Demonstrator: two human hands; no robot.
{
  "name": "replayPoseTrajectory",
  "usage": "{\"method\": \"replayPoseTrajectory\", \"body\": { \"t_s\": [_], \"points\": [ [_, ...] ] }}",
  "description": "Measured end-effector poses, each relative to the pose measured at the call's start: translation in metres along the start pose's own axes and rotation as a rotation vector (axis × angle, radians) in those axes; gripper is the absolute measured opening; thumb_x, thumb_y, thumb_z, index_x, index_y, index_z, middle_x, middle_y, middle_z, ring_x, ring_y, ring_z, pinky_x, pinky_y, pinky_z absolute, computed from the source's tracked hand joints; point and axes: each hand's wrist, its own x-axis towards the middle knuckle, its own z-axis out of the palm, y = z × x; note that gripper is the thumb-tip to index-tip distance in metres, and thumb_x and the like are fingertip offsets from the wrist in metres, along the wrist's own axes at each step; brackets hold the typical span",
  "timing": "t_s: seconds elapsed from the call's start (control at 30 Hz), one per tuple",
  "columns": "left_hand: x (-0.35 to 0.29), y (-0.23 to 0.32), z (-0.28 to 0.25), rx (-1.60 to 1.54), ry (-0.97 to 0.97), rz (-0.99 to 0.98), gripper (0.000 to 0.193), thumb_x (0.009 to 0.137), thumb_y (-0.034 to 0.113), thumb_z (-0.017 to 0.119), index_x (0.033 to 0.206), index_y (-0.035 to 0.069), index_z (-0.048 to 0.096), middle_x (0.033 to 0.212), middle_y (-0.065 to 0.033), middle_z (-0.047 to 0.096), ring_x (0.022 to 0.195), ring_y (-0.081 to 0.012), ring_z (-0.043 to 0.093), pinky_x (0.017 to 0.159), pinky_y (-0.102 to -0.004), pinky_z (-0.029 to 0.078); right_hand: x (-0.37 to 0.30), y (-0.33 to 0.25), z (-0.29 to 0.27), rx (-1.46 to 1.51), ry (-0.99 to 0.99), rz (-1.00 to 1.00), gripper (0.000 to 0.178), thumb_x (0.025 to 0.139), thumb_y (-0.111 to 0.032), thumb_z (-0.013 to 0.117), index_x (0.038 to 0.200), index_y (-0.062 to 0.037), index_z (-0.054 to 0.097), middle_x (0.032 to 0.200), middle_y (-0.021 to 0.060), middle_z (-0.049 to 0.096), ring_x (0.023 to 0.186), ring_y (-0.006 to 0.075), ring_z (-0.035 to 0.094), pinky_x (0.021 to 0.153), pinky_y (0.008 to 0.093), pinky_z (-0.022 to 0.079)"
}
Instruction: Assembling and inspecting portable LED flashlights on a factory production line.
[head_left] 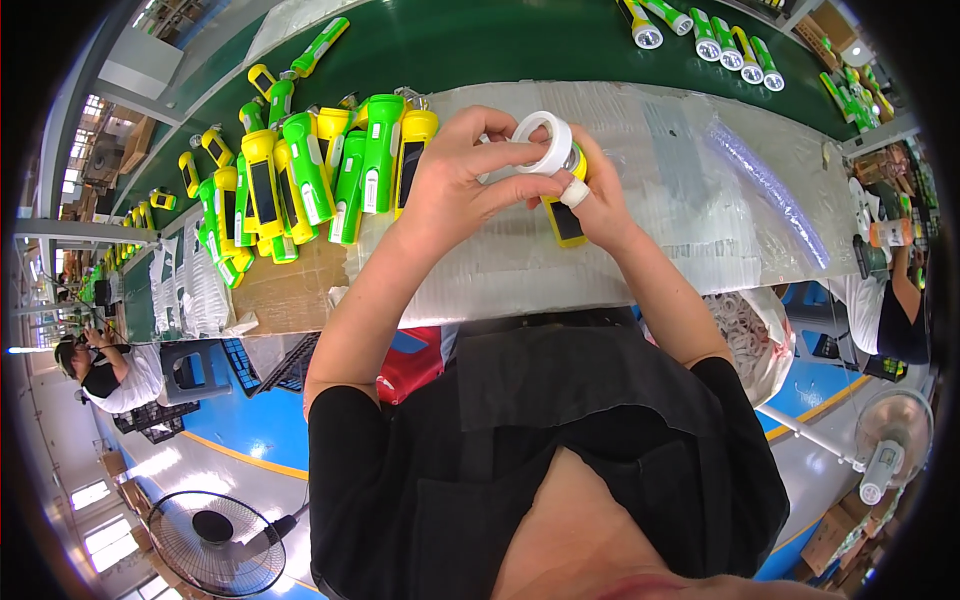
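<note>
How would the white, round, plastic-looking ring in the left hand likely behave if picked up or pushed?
The white, plastic-looking ring is probably stiff: its rim looks round in the grip of the left hand. It seems light for its size, being a hollow band. On its edge, its circular outline might let it roll.

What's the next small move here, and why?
Probably ease the white ring squarely onto the head of the yellow flashlight: the left hand holds the ring close to that end, while the right hand grips the flashlight.
</note>
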Motion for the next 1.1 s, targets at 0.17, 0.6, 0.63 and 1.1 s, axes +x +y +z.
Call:
{"method": "replayPoseTrajectory", "body": {
  "t_s": [0.17,0.6,0.63,1.1],
  "points": [
    [0.009,0.010,-0.005,0.052,-0.079,0.010,0.035,0.064,0.026,0.085,0.095,0.013,0.076,0.094,-0.0072,0.059,0.084,-0.0223,0.058,0.069,-0.0324,0.050,0.001,0.005,-0.010,-0.163,0.079,-0.201,0.054,0.092,-0.026,0.065,0.136,-0.0043,0.044,0.116,0.0085,0.060,0.100,0.0207,0.061,0.089,0.0331,0.049],
    [0.012,0.027,0.043,-0.023,-0.143,-0.037,0.040,0.072,0.024,0.082,0.100,0.009,0.058,0.095,-0.0076,0.066,0.087,-0.0278,0.064,0.073,-0.0366,0.051,0.038,-0.126,-0.059,-1.042,-0.605,-0.229,0.045,0.070,-0.015,0.079,0.110,-0.0012,0.063,0.091,0.0091,0.058,0.081,0.0247,0.058,0.069,0.0354,0.048],
    [0.013,0.028,0.045,-0.036,-0.139,-0.070,0.039,0.073,0.023,0.083,0.101,0.009,0.059,0.097,-0.0056,0.068,0.086,-0.0243,0.065,0.073,-0.0329,0.051,0.042,-0.132,-0.056,-1.085,-0.670,-0.112,0.045,0.070,-0.013,0.078,0.111,-0.0005,0.062,0.089,0.0089,0.055,0.080,0.0242,0.057,0.070,0.0349,0.048],
    [0.009,0.021,0.057,-0.034,-0.040,0.005,0.035,0.071,0.017,0.082,0.097,0.010,0.060,0.087,-0.0065,0.063,0.078,-0.0252,0.062,0.066,-0.0360,0.049,0.044,-0.127,-0.046,-1.196,-0.589,0.090,0.040,0.065,-0.025,0.078,0.089,0.0021,0.064,0.075,0.0106,0.059,0.066,0.0216,0.058,0.059,0.0320,0.048]
  ]
}}
